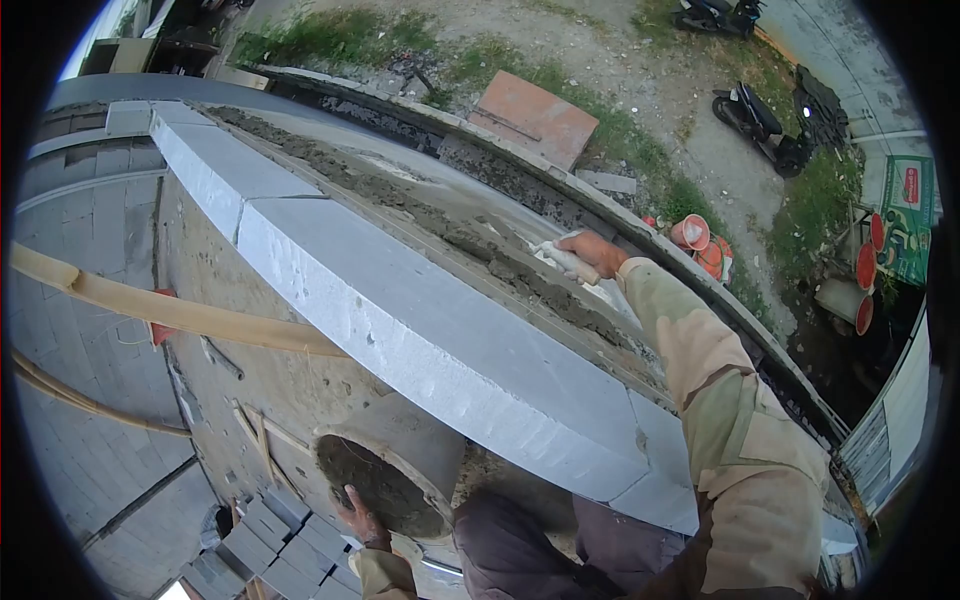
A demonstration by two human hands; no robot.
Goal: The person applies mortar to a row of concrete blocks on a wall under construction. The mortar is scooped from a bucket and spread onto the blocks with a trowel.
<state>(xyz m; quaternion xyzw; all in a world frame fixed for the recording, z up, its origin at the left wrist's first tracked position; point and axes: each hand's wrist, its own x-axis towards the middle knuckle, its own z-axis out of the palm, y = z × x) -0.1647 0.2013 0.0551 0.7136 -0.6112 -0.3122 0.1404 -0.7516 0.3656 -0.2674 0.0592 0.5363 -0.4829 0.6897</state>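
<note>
My right hand [592, 254] is closed around the pale handle of a trowel [572, 264], over the far side of the block wall. Close to the trowel, a strip of wet grey mortar [440, 222] runs along the wall behind the light blocks [400, 280]. My left hand [364, 520], fingers apart, is at the rim of a bucket [415, 440] below the wall's near side. The bucket's wide mouth faces me, with dark grey mortar [370, 485] inside.
A wooden pole [180, 310] reaches toward the wall from the left. Stacked grey blocks [285, 545] lie at the lower left. Beyond the wall are a reddish board [535, 115], a parked motorbike [760, 125] and red buckets [690, 232] on lower ground.
</note>
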